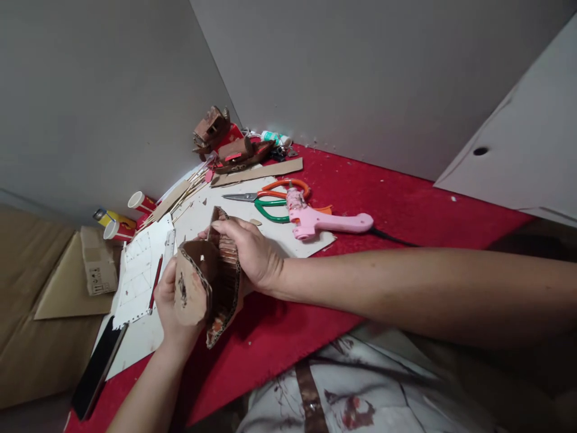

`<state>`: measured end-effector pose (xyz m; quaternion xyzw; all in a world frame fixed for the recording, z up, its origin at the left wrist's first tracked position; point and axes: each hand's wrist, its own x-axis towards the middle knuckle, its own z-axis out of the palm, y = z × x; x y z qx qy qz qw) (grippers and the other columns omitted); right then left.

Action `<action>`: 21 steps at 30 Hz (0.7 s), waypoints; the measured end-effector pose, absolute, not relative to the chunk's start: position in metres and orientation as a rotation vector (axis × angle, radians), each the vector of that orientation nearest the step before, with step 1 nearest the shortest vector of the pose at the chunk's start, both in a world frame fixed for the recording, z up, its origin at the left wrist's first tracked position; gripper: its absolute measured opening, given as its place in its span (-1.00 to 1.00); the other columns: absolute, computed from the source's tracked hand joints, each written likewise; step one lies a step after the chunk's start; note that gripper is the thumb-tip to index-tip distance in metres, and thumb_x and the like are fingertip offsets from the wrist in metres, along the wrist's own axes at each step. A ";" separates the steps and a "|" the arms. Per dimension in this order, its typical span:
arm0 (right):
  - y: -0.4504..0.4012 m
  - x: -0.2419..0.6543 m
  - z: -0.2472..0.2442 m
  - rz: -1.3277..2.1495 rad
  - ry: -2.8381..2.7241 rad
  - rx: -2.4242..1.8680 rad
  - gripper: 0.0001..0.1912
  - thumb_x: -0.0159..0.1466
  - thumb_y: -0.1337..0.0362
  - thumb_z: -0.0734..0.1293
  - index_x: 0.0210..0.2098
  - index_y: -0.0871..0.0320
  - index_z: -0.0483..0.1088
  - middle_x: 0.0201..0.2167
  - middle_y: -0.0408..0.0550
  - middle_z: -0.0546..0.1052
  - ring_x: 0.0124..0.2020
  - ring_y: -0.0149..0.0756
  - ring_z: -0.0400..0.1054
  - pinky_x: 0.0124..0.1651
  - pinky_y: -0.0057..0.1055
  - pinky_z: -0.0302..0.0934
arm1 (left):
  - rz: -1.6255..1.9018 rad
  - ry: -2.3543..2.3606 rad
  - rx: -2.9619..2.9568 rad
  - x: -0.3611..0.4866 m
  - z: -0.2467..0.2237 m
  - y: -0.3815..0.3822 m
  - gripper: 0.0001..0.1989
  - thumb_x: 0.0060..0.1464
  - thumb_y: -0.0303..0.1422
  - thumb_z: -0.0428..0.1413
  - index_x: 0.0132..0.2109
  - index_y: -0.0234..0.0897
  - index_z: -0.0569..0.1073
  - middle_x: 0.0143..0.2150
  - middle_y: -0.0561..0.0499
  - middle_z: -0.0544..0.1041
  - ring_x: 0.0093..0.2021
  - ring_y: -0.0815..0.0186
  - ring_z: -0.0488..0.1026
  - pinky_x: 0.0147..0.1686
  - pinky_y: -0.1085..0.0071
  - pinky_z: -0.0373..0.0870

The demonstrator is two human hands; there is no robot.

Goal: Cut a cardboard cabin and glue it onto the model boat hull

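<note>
A brown cardboard model piece (193, 282), with cut corrugated edges and a hollow inside, is held up over the front of the table. My left hand (169, 300) grips its left side, the fingers partly hidden behind it. My right hand (255, 255) is closed on the upper right edge, thumb on top. Beyond the right hand lie a pink hot glue gun (333, 224) and scissors (246, 197) with orange and green handles. A red pencil (155, 284) rests on a sheet with drawn lines (135, 270) left of the piece.
Two cardboard model boats (234, 150) stand in the far corner. Thin wooden sticks (192, 185), a cardboard strip (256, 173) and red paper cups (143, 202) are at the back left. A dark flat object (97, 373) and a small box (97, 261) lie left on the red-covered table (387, 186).
</note>
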<state>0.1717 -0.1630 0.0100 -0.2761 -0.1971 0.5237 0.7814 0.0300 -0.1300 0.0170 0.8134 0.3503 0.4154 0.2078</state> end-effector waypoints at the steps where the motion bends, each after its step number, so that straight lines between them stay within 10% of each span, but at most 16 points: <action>1: -0.164 0.172 0.011 1.136 -0.415 -0.586 -0.80 0.03 0.12 0.31 -0.56 0.11 0.39 -0.59 -0.23 0.44 -0.43 -0.31 0.37 -0.20 -0.35 0.28 | 1.167 0.973 2.265 0.031 0.017 -0.132 -0.81 0.07 -0.26 0.21 -0.15 -0.14 0.57 -0.27 -0.09 0.62 -0.18 0.00 0.55 -0.23 0.10 0.54; 8: -0.165 0.173 0.012 1.147 -0.384 -0.570 -0.83 -0.02 0.15 0.33 -0.59 0.12 0.38 -0.62 -0.23 0.43 -0.46 -0.31 0.38 -0.27 -0.36 0.28 | 1.184 0.915 2.322 0.034 0.020 -0.138 -0.78 0.10 -0.30 0.18 -0.11 -0.20 0.61 -0.14 -0.05 0.64 -0.08 0.06 0.56 -0.03 0.21 0.52; 21: -0.160 0.173 0.008 1.153 -0.436 -0.572 -0.83 0.06 0.14 0.35 -0.47 0.12 0.38 -0.50 -0.22 0.45 -0.39 -0.32 0.34 -0.20 -0.36 0.27 | 1.168 1.086 2.250 0.043 0.022 -0.139 -0.95 0.05 -0.37 0.21 -0.31 -0.16 0.47 -0.40 0.03 0.57 -0.36 0.16 0.50 -0.36 0.28 0.50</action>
